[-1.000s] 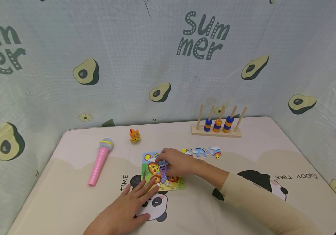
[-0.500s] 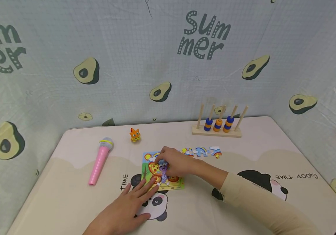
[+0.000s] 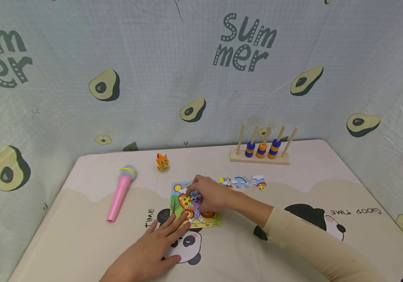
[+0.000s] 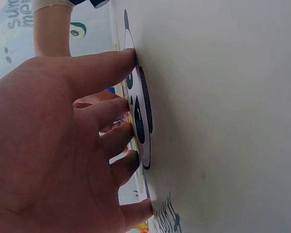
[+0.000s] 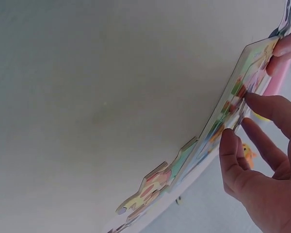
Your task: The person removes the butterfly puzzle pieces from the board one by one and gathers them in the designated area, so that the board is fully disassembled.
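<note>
The bench is bounded by a far edge, near which a wooden bead stacker is set, right of centre. Free room is seen between the pink toy microphone and the left edge. At centre, the butterfly puzzle is laid beneath both hands: its lower left corner is overlapped by the left hand, fingers spread; its middle is met by the right hand, fingers bent near the thumb, but whether a piece is pinched cannot be told.
</note>
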`<state>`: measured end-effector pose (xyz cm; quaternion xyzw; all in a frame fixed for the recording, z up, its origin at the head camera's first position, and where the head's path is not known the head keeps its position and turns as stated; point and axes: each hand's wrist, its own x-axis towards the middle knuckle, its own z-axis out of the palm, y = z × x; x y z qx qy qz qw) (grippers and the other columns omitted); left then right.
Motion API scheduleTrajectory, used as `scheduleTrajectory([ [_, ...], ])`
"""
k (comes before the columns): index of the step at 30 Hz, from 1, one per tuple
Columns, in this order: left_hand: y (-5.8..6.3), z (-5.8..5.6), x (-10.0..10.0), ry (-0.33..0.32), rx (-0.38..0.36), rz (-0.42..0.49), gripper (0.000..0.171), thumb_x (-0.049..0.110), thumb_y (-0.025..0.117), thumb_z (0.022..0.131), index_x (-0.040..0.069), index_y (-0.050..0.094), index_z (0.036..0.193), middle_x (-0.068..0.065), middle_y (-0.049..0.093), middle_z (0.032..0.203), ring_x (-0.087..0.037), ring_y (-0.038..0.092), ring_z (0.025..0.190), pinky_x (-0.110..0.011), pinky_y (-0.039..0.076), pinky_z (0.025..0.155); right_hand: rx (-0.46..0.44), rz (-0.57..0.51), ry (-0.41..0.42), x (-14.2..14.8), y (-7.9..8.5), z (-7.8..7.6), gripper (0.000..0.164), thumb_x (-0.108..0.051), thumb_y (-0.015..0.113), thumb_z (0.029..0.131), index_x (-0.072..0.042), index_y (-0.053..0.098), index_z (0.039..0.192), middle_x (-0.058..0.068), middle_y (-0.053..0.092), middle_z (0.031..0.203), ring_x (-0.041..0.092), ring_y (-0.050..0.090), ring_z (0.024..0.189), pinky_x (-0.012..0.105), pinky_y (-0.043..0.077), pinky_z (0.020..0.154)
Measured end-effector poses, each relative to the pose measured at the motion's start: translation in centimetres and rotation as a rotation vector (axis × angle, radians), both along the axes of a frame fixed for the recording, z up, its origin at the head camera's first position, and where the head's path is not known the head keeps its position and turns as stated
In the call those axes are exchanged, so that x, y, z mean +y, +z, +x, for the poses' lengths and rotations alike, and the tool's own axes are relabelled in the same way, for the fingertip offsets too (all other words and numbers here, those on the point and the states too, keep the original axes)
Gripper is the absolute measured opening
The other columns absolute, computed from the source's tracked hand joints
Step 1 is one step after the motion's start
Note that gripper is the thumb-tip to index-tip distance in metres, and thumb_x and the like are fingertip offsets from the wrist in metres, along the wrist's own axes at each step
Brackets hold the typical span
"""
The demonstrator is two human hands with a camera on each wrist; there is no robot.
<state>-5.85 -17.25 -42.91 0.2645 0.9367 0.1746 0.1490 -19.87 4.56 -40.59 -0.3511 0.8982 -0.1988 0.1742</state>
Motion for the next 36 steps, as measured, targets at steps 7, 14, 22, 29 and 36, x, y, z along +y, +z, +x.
scheduleTrajectory([
  [7,0.0,0.0,-0.1,-0.002,-0.010,0.000,0.077,0.042,0.068,0.098,0.029,0.032,0.165,0.008,0.018,0.175,-0.031,0.022,0.161,-0.073,0.022,0.121,0.006,-0.004,-0.008,0.0,-0.1,0.0,0.047,-0.012,0.089,0.081,-0.019,0.074,0.125,0.002,0.057,0.124,0.018,0.053,0.116,0.033,0.055,0.098],
  [14,0.1,0.0,-0.1,-0.007,0.004,0.003,0.077,0.042,0.068,0.098,0.028,0.033,0.165,0.007,0.018,0.175,-0.033,0.022,0.161,-0.074,0.022,0.121,0.009,-0.032,-0.008,0.3,-0.2,-0.1,0.047,-0.011,0.088,0.081,-0.018,0.075,0.126,0.002,0.059,0.123,0.017,0.054,0.110,0.028,0.054,0.090],
  [22,0.1,0.0,-0.1,-0.005,-0.002,0.000,0.077,0.044,0.069,0.097,0.028,0.034,0.164,0.006,0.020,0.175,-0.033,0.022,0.161,-0.073,0.022,0.121,-0.030,-0.055,-0.017,1.0,0.2,-0.2,0.046,-0.007,0.084,0.083,-0.016,0.074,0.127,0.003,0.058,0.122,0.016,0.053,0.104,0.027,0.053,0.082],
  [29,0.2,0.1,-0.1,-0.014,0.019,0.001,0.077,0.043,0.069,0.097,0.026,0.035,0.164,0.005,0.020,0.175,-0.034,0.024,0.160,-0.073,0.023,0.121,-0.029,-0.092,-0.009,2.3,0.3,-0.3,0.044,-0.004,0.082,0.082,-0.016,0.076,0.124,0.003,0.060,0.120,0.016,0.055,0.097,0.028,0.053,0.078],
  [36,0.1,0.1,-0.1,-0.016,0.025,0.001,0.077,0.043,0.069,0.097,0.026,0.034,0.164,0.006,0.021,0.175,-0.034,0.025,0.160,-0.073,0.024,0.120,-0.032,-0.126,-0.012,3.7,0.0,-0.4,0.043,-0.003,0.084,0.081,-0.015,0.076,0.122,0.003,0.060,0.119,0.016,0.055,0.096,0.026,0.054,0.077],
])
